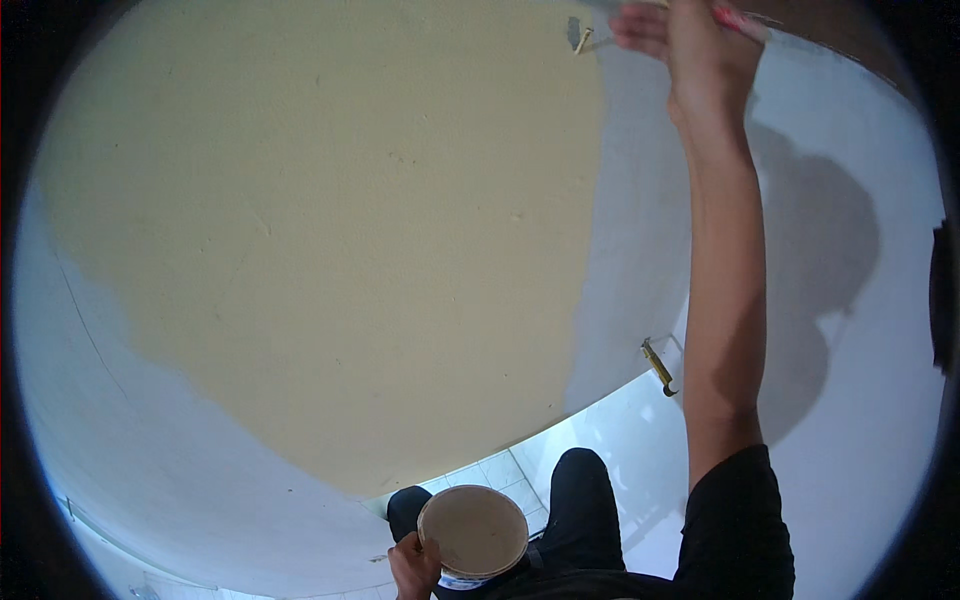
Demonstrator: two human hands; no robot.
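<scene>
At the lower middle, my left hand (414, 565) is closed on the left rim of a round paint bucket (472, 530), held in front of my body; its inside looks beige. High at the upper right, my raised right hand (705, 50) is partly blurred. It is closed round what looks like a paintbrush, of which a pink-red handle (738, 20) shows; the bristle end is hidden or cut off by the top edge. The hand is over the pale wall (645, 200), just right of the cream-yellow painted area (350, 220).
A nail-like peg (584, 40) sticks out near a small grey patch (573, 32), left of my right hand. Lower down, a brass-coloured hook (658, 368) juts from the wall beside my forearm. A dark object (941, 298) sits at the right rim. Floor tiles (505, 475) show below.
</scene>
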